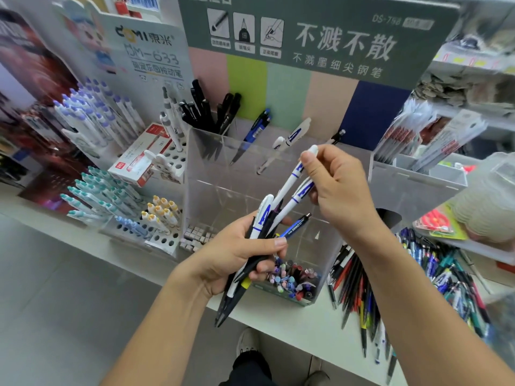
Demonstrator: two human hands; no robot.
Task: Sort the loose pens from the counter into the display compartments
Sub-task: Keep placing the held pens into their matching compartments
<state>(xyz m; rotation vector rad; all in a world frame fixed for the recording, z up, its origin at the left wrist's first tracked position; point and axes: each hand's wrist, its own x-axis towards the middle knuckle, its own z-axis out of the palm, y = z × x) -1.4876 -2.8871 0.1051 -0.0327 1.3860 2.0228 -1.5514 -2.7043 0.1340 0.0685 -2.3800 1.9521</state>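
Head view, taken looking down over the clear acrylic display (211, 168), which stands on the white counter (295, 327) and serves as the landmark for all that follows.

Directly in front of the display, the left hand (237, 254) grips a bundle of pens (250, 263), its fingers curled round them; the bundle mixes dark barrels with white ones carrying blue lettering, the tips pointing down toward the counter edge. Also in front of the display, a little above and to the right of the bundle, the right hand (337, 190) pinches the upper ends of two white pens with blue print (295, 185) between thumb and fingers; their lower ends still reach into the bundle.

Inside the display, the rear compartments hold black pens (206, 112) at the left, blue pens (257, 126) next to them, then white pens with blue markings (292, 137). Its front compartment holds small pastel-coloured pieces (292, 280) at the bottom.

On the counter to the right of the display lies a loose spread of pens (418, 280) in black, red, blue and teal. To the left of the display stands a white perforated rack (167, 162) with purple-capped, teal-capped and yellow-capped pens, and a red and white box (142, 154) lies on it. Behind the display rises a grey-green sign board (320, 37) with white characters.
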